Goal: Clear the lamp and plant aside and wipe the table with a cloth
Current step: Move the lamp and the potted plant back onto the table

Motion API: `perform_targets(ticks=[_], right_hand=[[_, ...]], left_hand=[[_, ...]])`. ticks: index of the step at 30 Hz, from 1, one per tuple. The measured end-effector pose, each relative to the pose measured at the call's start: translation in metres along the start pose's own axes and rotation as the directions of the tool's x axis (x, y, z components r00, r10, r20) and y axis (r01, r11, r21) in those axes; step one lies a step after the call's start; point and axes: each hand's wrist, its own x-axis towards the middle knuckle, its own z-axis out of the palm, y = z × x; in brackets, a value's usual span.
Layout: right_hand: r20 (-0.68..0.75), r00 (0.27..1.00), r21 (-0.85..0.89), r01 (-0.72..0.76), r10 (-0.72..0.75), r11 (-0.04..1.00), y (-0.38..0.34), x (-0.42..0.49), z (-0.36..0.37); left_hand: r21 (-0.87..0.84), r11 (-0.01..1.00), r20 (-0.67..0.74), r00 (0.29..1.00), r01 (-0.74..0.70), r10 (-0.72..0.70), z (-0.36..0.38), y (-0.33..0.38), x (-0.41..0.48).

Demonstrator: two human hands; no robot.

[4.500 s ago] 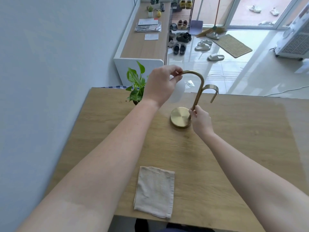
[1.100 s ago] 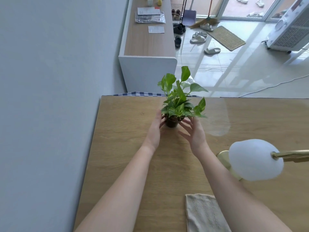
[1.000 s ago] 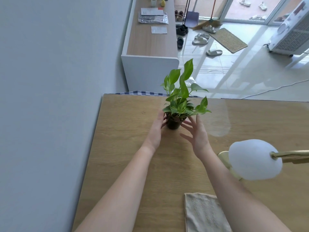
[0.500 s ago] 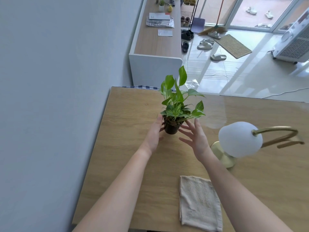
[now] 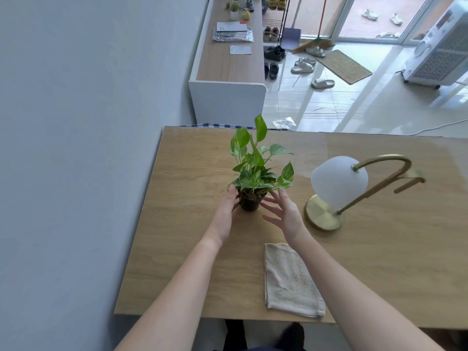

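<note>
A small green plant [image 5: 255,171] in a dark pot [image 5: 249,203] stands on the wooden table [image 5: 187,173], left of centre. My left hand [image 5: 224,216] cups the pot's left side, thumb at the rim. My right hand [image 5: 285,215] hovers just right of the pot with its fingers spread, fingertips under the leaves. The lamp [image 5: 339,183], with a white globe shade, a curved brass arm and a round brass base, stands to the right of my right hand. A folded beige cloth [image 5: 291,279] lies near the front edge, partly under my right forearm.
A grey wall [image 5: 76,148] runs along the table's left edge. Beyond the far edge stand a low white cabinet [image 5: 228,97] with papers on it, several shoes on a tiled floor, a doormat and a white fan unit [image 5: 440,46]. A cable crosses the floor at the right.
4.5 s ago both hands held the lamp; it now stands on the right. Over the last second the pot has come nearer to me between my hands, and the right hand's fingers have spread.
</note>
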Motion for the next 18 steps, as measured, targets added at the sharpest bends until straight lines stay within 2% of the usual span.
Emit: perform_targets(ticks=[5, 9, 11, 14, 16, 18], right_hand=[[0.002, 1.000, 0.033, -0.007, 0.007, 0.999, 0.011, -0.004, -0.006], [-0.017, 0.997, 0.078, -0.075, 0.076, 0.994, 0.012, -0.003, -0.010], [-0.010, 0.995, 0.041, -0.096, 0.096, 0.995, 0.007, -0.006, -0.012], [0.007, 0.998, -0.194, -0.056, 0.059, 0.979, -0.003, -0.015, -0.025], [0.008, 1.000, -0.406, 0.010, -0.008, 0.914, -0.006, -0.021, -0.043], [-0.008, 0.995, -0.591, 0.072, -0.095, 0.804, -0.004, -0.030, -0.064]], left_hand=[[-0.015, 1.000, -0.009, 1.000, -0.003, 0.003, 0.003, -0.010, -0.007], [-0.079, 0.996, 0.001, 0.999, 0.045, -0.045, 0.003, -0.016, -0.011], [-0.117, 0.991, -0.033, 0.997, 0.072, -0.076, 0.002, -0.018, -0.013], [-0.196, 0.975, -0.145, 0.981, 0.100, -0.129, 0.000, -0.024, -0.008], [-0.242, 0.965, -0.254, 0.953, 0.102, -0.165, -0.004, -0.034, -0.006], [-0.125, 0.988, -0.342, 0.931, 0.094, -0.131, -0.006, -0.044, -0.010]])
